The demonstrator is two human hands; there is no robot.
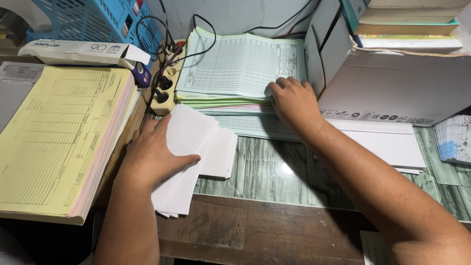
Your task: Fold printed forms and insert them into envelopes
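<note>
The fingers of the left hand [149,152] lie almost flat and a little apart on a loose bundle of white sheets [194,147], with the thumb stretched over the top sheet and the other fingers going under the left edge; so the bundle is pinched lightly between thumb and fingers, at the lower middle of the frame. These sheets look thin, light and soft; they would probably bend and slide on each other, so a hold near the edge with the whole stack together seems safest. The fingers of the right hand [292,98] are curled and close together, the tips pressing on the right edge of a stack of pale green ruled forms [235,68] at the upper middle; this hand closes on nothing, it only rests there. Further out, a thick yellow pad of forms [54,137] lies at the left; a white cardboard box [392,83] stands at the right; a power strip [164,83] sits between the two stacks.
</note>
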